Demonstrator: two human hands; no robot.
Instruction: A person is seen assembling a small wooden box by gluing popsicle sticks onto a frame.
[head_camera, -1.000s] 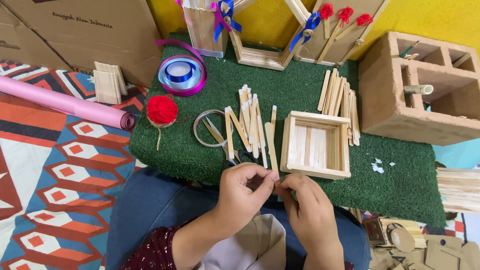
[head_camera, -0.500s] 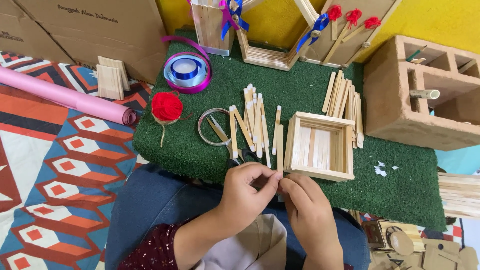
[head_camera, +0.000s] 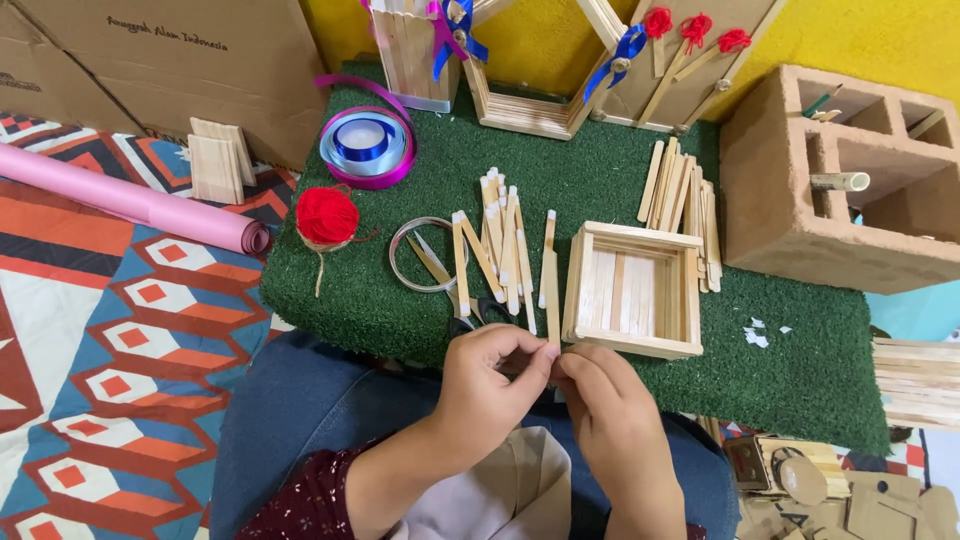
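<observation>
At the near edge of the green surface (head_camera: 400, 300), the left hand (head_camera: 490, 385) and right hand (head_camera: 610, 410) pinch one wooden stick (head_camera: 551, 300) together, just left of the open stick box (head_camera: 635, 290), whose inside holds nothing loose.

I've got a yellow wall (head_camera: 880, 35) up top, bright even light. Patterned rug (head_camera: 100, 350) covers the floor at left, cardboard box (head_camera: 170, 70) leaning behind it, green turf mat (head_camera: 800, 370) spread in the middle.

A red yarn ball (head_camera: 327, 215) is lying near blue ribbon rolls (head_camera: 365, 145); a pink paper roll (head_camera: 130, 200) is lying beside them.
</observation>
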